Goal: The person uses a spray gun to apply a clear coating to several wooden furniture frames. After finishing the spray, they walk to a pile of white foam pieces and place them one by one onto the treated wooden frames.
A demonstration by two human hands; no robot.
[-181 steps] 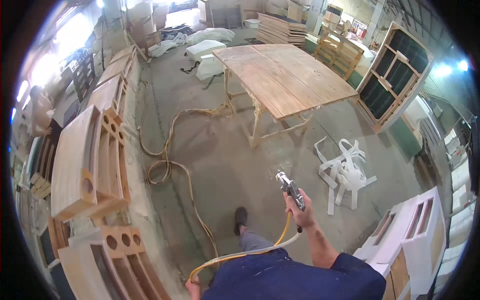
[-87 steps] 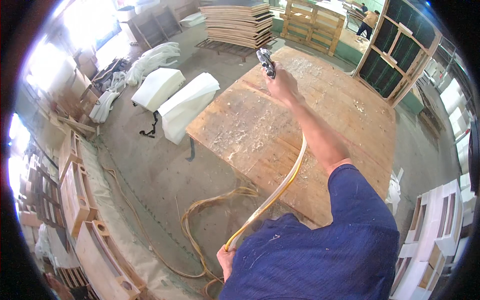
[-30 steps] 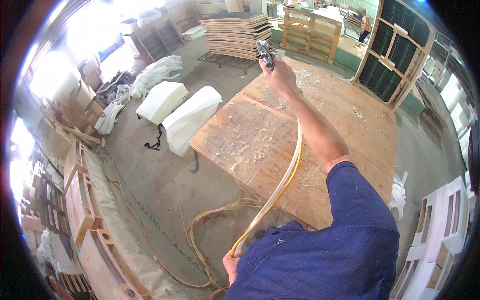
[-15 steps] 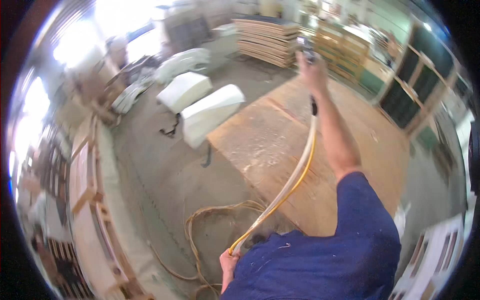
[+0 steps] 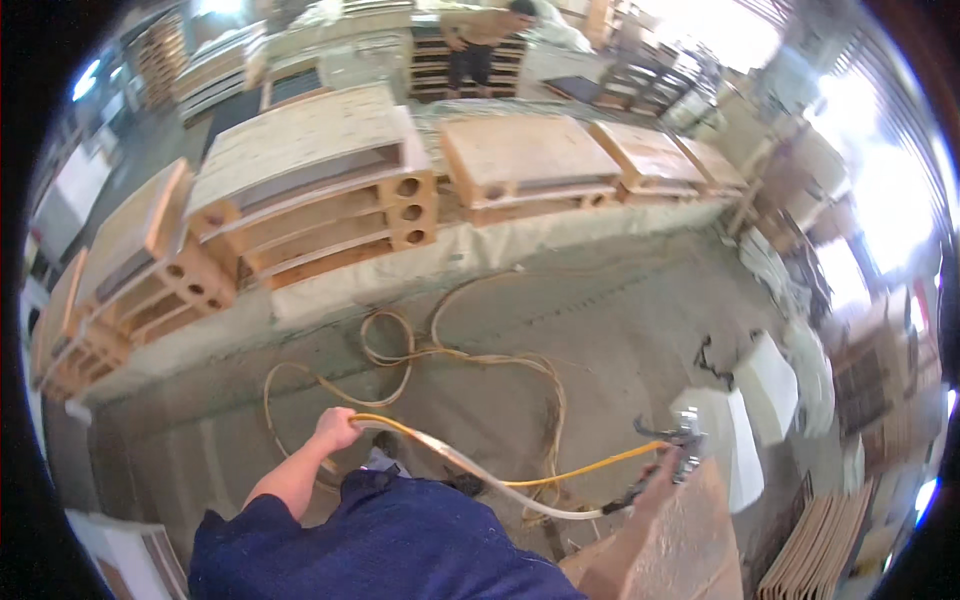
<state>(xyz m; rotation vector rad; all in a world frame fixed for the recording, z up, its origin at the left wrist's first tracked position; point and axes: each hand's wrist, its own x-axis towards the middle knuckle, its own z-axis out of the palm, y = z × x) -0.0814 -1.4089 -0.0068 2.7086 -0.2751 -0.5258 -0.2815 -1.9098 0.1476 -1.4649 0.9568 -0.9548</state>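
My left hand (image 5: 336, 428) is closed around a yellow hose (image 5: 597, 470) and a whitish hose (image 5: 462, 462), in front of my body. Both lines run right toward my other hand. My right hand (image 5: 657, 482), somewhat blurred, grips a metal spray gun (image 5: 690, 437) with a black fitting where the whitish hose joins. The gun is held up near the edge of a plywood-topped surface (image 5: 690, 535). Just beyond it stands a white block-like piece (image 5: 722, 435), and another white piece (image 5: 768, 385) sits farther right.
Looped hose (image 5: 390, 345) lies across the concrete floor (image 5: 640, 310). A row of wooden frames with round holes (image 5: 330, 190) stands along the far side on pale sheeting (image 5: 350, 290). A person (image 5: 480, 45) is behind them. Stacked boards (image 5: 815, 545) stand at lower right.
My view has swung left toward the row of wooden frames. The spray gun, earlier stretched out over the plywood, is now at the right, beside the white pieces. Both hands keep their holds.
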